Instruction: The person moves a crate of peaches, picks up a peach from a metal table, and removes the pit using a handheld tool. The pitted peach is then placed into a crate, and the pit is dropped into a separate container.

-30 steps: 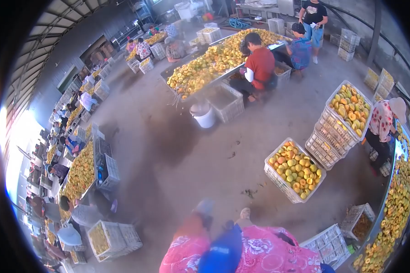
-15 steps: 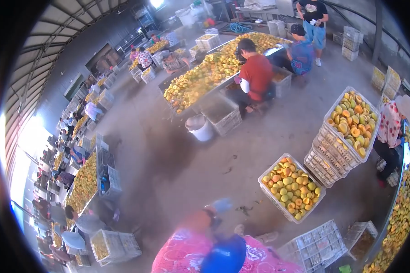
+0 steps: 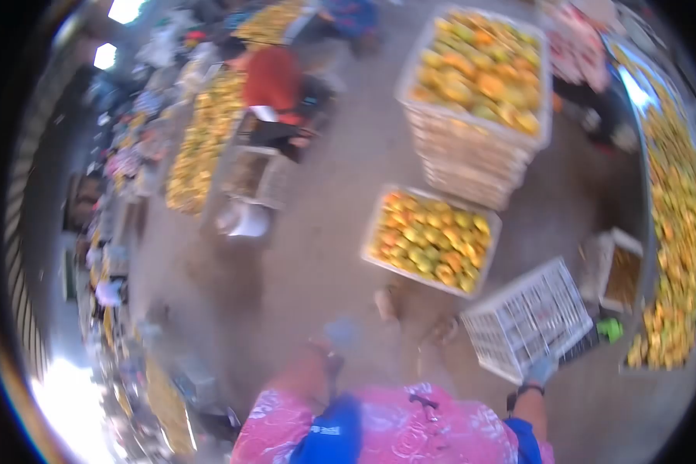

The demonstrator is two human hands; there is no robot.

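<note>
My right hand (image 3: 544,370), in a pale glove with a dark band at the wrist, is at the lower edge of an empty-looking white slatted crate (image 3: 527,317) that lies tilted on the floor. Its fingers are too blurred to make out a grip. My left hand (image 3: 340,332), in a light blue glove, hangs over the floor left of my feet, smeared by motion. A white crate of yellow-orange halved fruit (image 3: 433,240) stands on the floor ahead, with a tall stack of crates (image 3: 472,147) behind it, its top one full of fruit.
A long fruit-covered table (image 3: 677,232) runs along the right, with a small crate (image 3: 622,271) beside it. Ahead left, a person in red (image 3: 273,77) sits at another fruit table (image 3: 205,147), near a white bucket (image 3: 247,220). A green item (image 3: 611,330) lies beside the slatted crate.
The view has swung right and down, so the crates appear further left and higher. My right hand has come into view at the slatted crate. My left hand remains low and blurred.
</note>
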